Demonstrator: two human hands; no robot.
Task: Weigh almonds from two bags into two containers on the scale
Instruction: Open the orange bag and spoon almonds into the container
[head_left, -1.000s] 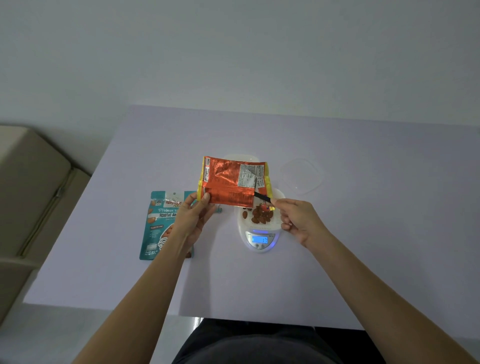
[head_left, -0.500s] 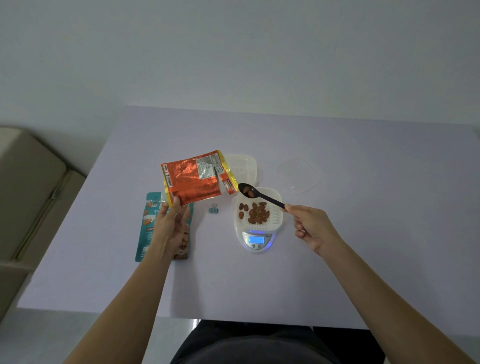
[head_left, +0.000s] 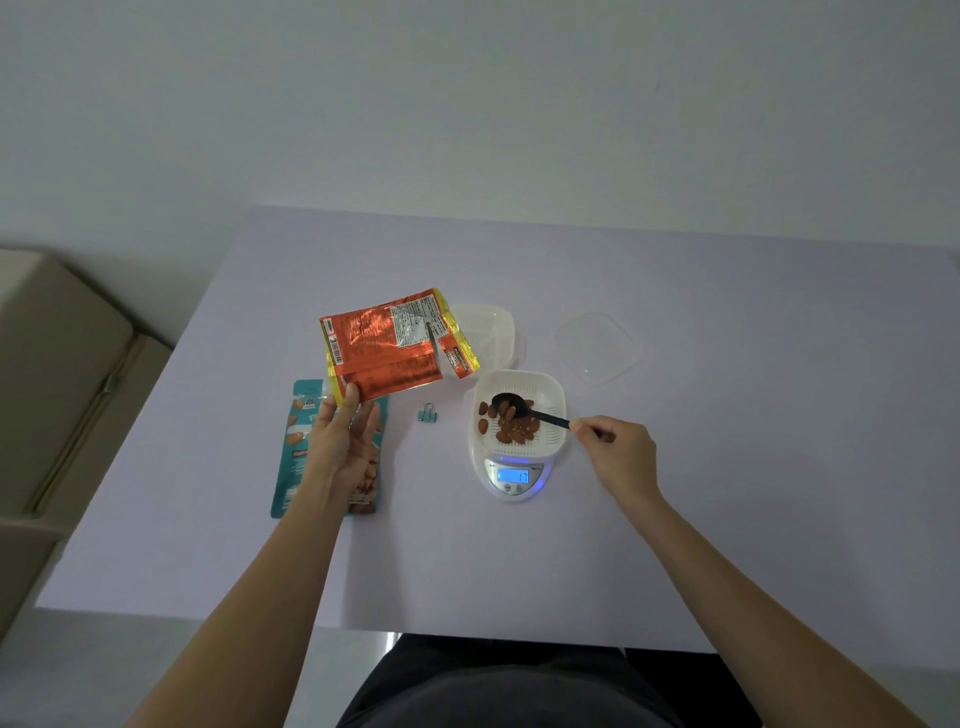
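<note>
Spoon now down in the container on the scale; orange bag held aside.

The right hand (head_left: 621, 447) pinches the handle end of the black spoon (head_left: 524, 408) in curled fingers. The spoon's bowl, half a second ago raised at the rear left rim, now sits low inside the white container (head_left: 550, 382) over the almonds (head_left: 514, 428). The container rests on the scale (head_left: 511, 475), centre of frame, display lit blue. The left hand (head_left: 345, 441) grips the lower corner of the orange bag (head_left: 387, 345) between thumb and fingers, left of centre and barely shifted, above the teal bag (head_left: 298, 452), which lies flat on the table (head_left: 727, 467).
</note>
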